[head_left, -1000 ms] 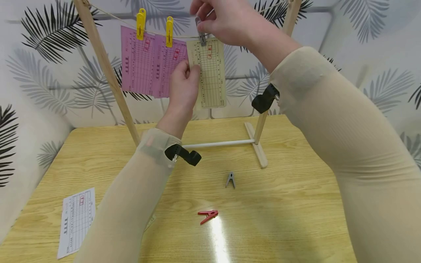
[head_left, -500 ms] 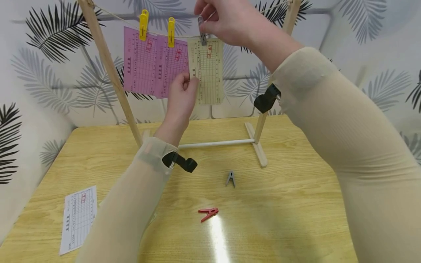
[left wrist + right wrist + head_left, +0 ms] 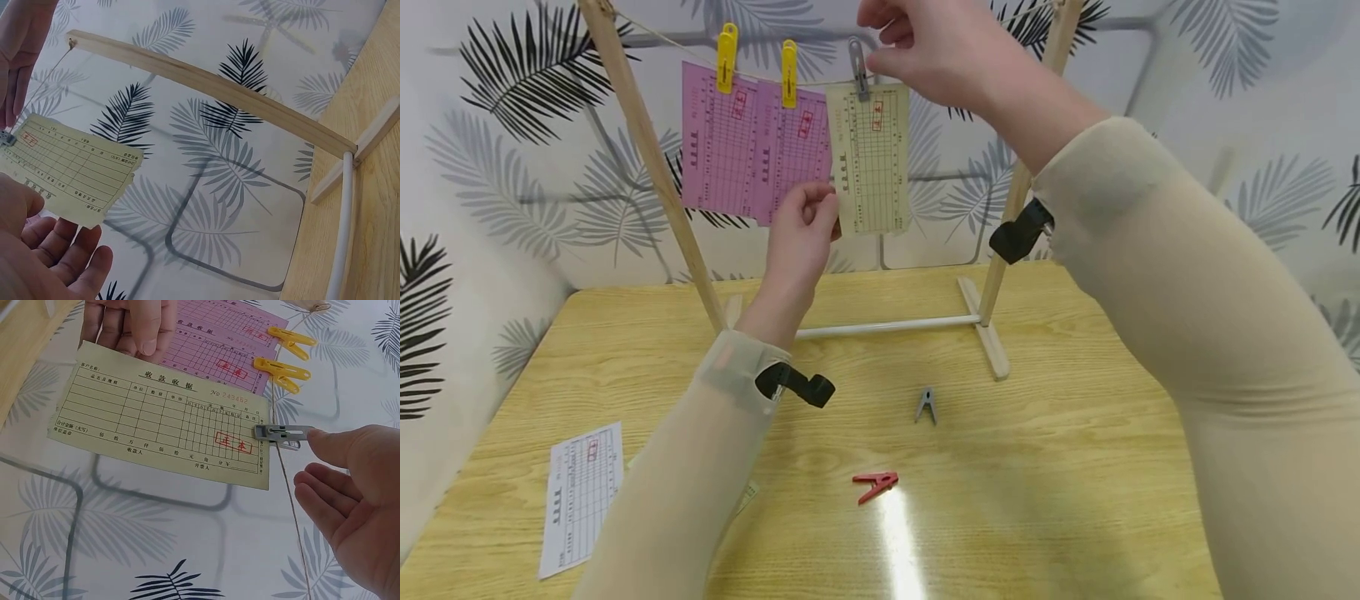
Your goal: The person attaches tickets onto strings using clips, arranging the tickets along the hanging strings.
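A yellow slip (image 3: 871,158) hangs from a string, pinned by a grey clip (image 3: 856,68). My right hand (image 3: 917,46) hovers just right of that clip with fingers spread and empty; in the right wrist view its index fingertip (image 3: 322,439) sits beside the clip's end (image 3: 282,434). By the slip's lower left corner, my left hand (image 3: 808,218) has relaxed fingers and holds nothing. The left wrist view shows that palm (image 3: 50,262) apart from the slip (image 3: 69,169).
Two pink slips (image 3: 752,150) hang left of the yellow one under two yellow clips (image 3: 726,54). The wooden frame (image 3: 647,167) stands at the back of the table (image 3: 1060,467). On the table lie a grey clip (image 3: 927,406), a red clip (image 3: 874,485) and a white slip (image 3: 580,496).
My right hand let go of the grey clip and drew back to the right. My left hand released the yellow slip's edge and dropped lower.
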Demonstrator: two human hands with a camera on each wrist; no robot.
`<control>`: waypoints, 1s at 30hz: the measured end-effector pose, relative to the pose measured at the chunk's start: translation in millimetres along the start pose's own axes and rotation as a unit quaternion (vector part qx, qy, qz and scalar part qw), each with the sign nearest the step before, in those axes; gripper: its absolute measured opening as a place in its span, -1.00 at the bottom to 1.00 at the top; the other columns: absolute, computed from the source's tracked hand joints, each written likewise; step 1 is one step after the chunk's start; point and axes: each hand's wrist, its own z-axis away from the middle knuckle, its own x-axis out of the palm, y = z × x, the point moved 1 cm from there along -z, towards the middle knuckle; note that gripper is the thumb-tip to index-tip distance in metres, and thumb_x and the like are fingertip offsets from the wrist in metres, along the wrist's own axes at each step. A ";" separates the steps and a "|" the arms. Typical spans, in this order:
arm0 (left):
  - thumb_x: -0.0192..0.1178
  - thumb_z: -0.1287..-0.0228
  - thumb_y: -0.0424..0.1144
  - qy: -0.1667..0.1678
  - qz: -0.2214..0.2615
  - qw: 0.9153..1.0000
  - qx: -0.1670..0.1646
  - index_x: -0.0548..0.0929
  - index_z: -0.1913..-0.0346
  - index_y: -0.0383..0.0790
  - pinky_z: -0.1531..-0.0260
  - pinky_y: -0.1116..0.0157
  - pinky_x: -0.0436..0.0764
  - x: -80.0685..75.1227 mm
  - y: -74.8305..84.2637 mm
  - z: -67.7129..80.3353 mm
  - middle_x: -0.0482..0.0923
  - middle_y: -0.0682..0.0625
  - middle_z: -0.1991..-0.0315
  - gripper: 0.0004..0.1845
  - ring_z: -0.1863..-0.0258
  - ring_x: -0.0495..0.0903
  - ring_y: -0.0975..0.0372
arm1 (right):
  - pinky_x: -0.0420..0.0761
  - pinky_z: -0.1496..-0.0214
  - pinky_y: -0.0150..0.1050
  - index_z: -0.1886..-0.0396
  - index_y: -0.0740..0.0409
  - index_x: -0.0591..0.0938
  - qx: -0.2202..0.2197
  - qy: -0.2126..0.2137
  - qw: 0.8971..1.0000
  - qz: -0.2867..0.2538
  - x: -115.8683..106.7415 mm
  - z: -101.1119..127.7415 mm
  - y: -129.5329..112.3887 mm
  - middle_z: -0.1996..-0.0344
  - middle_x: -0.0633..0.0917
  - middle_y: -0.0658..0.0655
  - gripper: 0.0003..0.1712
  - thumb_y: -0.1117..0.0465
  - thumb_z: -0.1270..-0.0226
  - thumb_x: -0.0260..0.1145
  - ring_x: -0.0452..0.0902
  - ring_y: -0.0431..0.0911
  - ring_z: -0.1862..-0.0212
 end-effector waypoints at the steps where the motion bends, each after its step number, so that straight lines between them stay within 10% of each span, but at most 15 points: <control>1: 0.12 -0.78 -0.21 -0.002 -0.001 1.000 0.001 0.58 -0.30 -0.26 -0.13 0.19 0.65 -0.9 -0.5 0.8 0.59 -0.06 0.08 -0.74 0.10 0.58 0.17 | 0.31 -0.53 -0.48 -0.67 0.02 0.41 0.002 0.002 1.000 -0.001 0.1 0.9 0.6 -0.59 0.47 0.01 -0.44 0.11 -0.80 0.16 0.40 -0.16 -0.54; 30: 0.09 -0.80 -0.20 -0.012 -0.049 0.998 0.034 0.48 -0.46 -0.33 -0.34 0.23 0.59 -36.1 -13.1 37.1 0.66 -0.14 -0.27 -0.61 -0.29 0.61 0.14 | 0.31 -0.51 -0.51 -0.64 -0.01 0.47 -0.020 0.046 0.994 -0.093 24.7 69.0 36.9 -0.54 0.53 -0.08 -0.38 0.02 -0.73 0.33 0.42 -0.26 -0.54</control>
